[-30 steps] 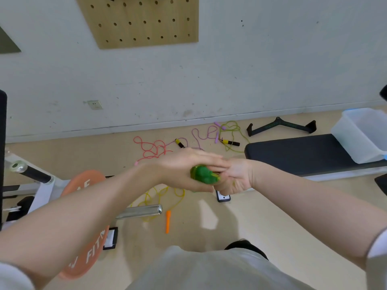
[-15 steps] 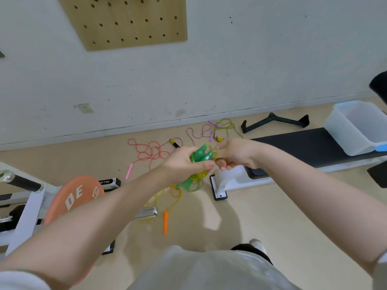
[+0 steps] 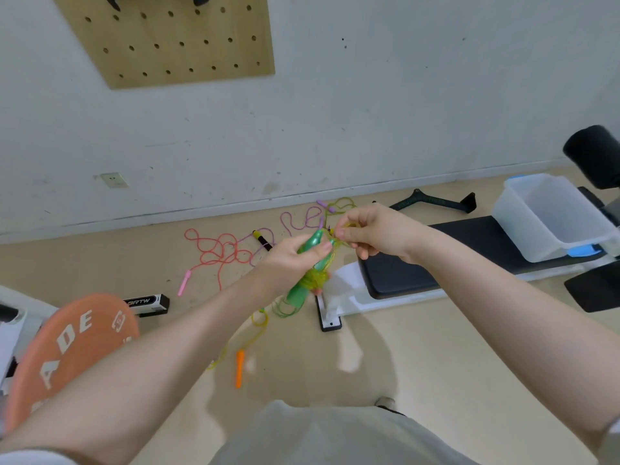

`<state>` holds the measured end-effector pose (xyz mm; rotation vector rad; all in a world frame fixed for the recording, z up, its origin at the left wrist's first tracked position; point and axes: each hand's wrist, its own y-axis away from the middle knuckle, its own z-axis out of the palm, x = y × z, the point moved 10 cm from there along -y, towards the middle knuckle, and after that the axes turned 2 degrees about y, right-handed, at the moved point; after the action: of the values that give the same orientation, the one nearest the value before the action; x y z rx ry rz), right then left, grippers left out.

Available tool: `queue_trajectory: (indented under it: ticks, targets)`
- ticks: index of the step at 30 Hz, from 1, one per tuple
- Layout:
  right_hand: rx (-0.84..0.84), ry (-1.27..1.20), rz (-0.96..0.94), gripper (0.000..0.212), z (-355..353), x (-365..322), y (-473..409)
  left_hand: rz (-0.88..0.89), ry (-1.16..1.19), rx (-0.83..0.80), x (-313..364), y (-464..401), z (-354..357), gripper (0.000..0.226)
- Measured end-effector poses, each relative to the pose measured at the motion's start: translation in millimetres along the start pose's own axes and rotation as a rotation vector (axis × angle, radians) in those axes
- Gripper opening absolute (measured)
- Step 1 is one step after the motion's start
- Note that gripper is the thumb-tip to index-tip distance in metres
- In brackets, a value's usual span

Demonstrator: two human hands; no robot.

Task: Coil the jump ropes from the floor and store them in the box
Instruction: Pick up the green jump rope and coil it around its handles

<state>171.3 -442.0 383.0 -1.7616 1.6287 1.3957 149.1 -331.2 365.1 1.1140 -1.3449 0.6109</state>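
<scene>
My left hand (image 3: 288, 260) grips the two green handles of a green jump rope (image 3: 310, 266), whose yellow-green cord is wound around them with loops hanging below. My right hand (image 3: 372, 234) pinches the free end of that cord just beyond the handle tips. On the floor behind lie a pink rope (image 3: 218, 253), a purple rope (image 3: 298, 221) and a rope with a black and yellow handle (image 3: 262, 239). A yellow rope with an orange handle (image 3: 239, 367) lies below my hands. The clear plastic box (image 3: 550, 216) stands on the bench at the right.
A black padded bench (image 3: 469, 253) on a white frame runs to the right. An orange weight plate (image 3: 70, 347) on a rack is at the lower left. A black cable bar (image 3: 436, 204) lies by the wall. A wooden pegboard (image 3: 174, 38) hangs above.
My hands have come apart: the right hand left the handles and now pulls the cord end. The handles tilted up in my left hand. The view shifted left and closer.
</scene>
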Motion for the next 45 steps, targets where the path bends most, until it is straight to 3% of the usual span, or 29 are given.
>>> queue_trajectory:
  ticks: [5, 10, 16, 19, 22, 26, 31, 34, 37, 41, 45]
  targets:
    - [0.118, 0.398, -0.203, 0.006, -39.7, -15.4, 9.8, -0.041, -0.036, 0.089, 6.8, -20.3, 27.5, 0.025]
    - [0.118, 0.735, -0.365, 0.008, -50.8, -13.8, 25.8, -0.079, -0.123, 0.177, 8.1, -33.7, 49.9, 0.047]
    - [0.062, 0.993, -0.417, 0.014, -48.2, 12.7, 32.6, -0.139, -0.281, 0.237, -0.6, -51.8, 76.8, 0.049]
    - [0.049, 0.986, -0.525, 0.012, -50.0, 14.9, 36.6, -0.216, -0.021, 0.138, -6.4, -60.3, 106.8, 0.036]
    - [-0.046, 1.151, -0.415, 0.021, -49.0, 36.1, 31.3, -0.348, 0.248, 0.162, -13.1, -66.8, 127.9, 0.031]
    - [-0.17, 1.303, -0.364, 0.021, -46.2, 58.2, 35.9, -0.501, 0.279, 0.199, -28.3, -72.8, 151.0, 0.027]
    - [-0.214, 1.517, -0.445, 0.015, -51.5, 86.5, 51.7, -0.643, 0.305, 0.184, -45.4, -78.6, 185.5, 0.022]
    - [-0.21, 1.489, -0.386, 0.022, -65.6, 102.1, 59.2, -0.685, 0.476, 0.23, -48.7, -84.3, 207.4, 0.021]
    - [-0.106, 1.29, -0.245, 0.027, -87.1, 116.0, 63.9, -0.7, 0.678, 0.295, -48.8, -98.5, 225.0, 0.032]
    - [0.081, 1.015, -0.176, 0.036, -111.0, 138.3, 68.4, -0.698, 0.735, 0.341, -36.6, -112.2, 234.6, 0.03]
    - [0.141, 0.684, -0.006, 0.037, -148.0, 170.4, 67.3, -0.64, 0.709, 0.236, -15.1, -129.9, 249.6, 0.019]
